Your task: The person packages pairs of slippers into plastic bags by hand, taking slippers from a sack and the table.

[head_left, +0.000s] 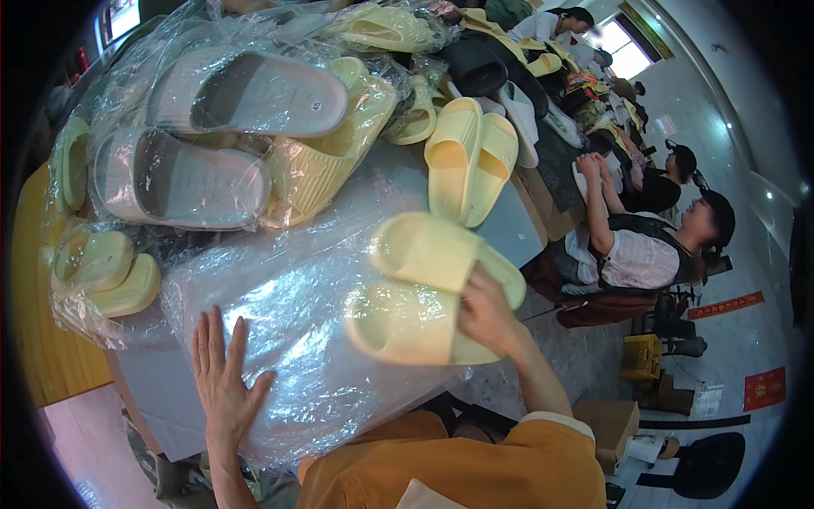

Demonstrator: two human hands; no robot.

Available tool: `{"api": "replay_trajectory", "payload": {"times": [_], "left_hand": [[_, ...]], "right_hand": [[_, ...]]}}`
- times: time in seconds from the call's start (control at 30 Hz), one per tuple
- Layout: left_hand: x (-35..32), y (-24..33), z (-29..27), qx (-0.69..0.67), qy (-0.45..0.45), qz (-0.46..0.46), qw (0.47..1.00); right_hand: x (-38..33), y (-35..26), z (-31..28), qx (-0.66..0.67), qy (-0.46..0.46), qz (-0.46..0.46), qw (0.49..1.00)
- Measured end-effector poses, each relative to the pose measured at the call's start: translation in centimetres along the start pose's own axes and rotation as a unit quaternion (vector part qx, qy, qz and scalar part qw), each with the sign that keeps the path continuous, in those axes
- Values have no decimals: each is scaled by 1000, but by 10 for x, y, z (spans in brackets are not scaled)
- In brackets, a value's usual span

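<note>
I am looking down into what reads as a footwear packing workshop: the grey work table (517,225) in front of me is heaped with pale yellow slides (469,157) and grey slippers sealed in clear plastic bags (178,178), with a stack of empty clear bags (297,339) near me. To the far right, seated workers (644,246) line a long bench loaded with more slippers, above a shiny floor with a yellow crate (642,356) and cardboard boxes (612,424).
</note>
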State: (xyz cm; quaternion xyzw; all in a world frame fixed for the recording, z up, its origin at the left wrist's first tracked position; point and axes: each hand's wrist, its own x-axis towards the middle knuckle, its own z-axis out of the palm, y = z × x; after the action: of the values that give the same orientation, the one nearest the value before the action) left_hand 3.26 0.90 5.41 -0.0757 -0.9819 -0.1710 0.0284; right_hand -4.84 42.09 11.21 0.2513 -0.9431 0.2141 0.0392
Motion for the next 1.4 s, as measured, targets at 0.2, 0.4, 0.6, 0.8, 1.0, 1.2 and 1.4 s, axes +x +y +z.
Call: {"api": "replay_trajectory", "payload": {"times": [0.2,0.4,0.6,0.8,1.0,1.2,1.4], "left_hand": [[1,1,-1,7,-2,-7,1000],[3,5,-4,-9,-18,-19,1000],[3,3,-1,-7,-9,-17,1000],[1,-2,2,-10,-10,-8,1000],[-1,0,-2,-23,-11,-12,1000],[0,0,-6,-11,-9,9,1000],[-2,9,-23,29,-22,13,999]], "right_hand": [[-74,129,-36,6,223,300,928],[-44,264,-77,28,319,454,832],[-25,327,-61,362,386,418,738],[-7,209,-32,277,418,304,810],[-7,312,-15,108,410,373,825],[0,387,-8,370,560,300,678],[4,304,-34,-243,139,392,876]]}}
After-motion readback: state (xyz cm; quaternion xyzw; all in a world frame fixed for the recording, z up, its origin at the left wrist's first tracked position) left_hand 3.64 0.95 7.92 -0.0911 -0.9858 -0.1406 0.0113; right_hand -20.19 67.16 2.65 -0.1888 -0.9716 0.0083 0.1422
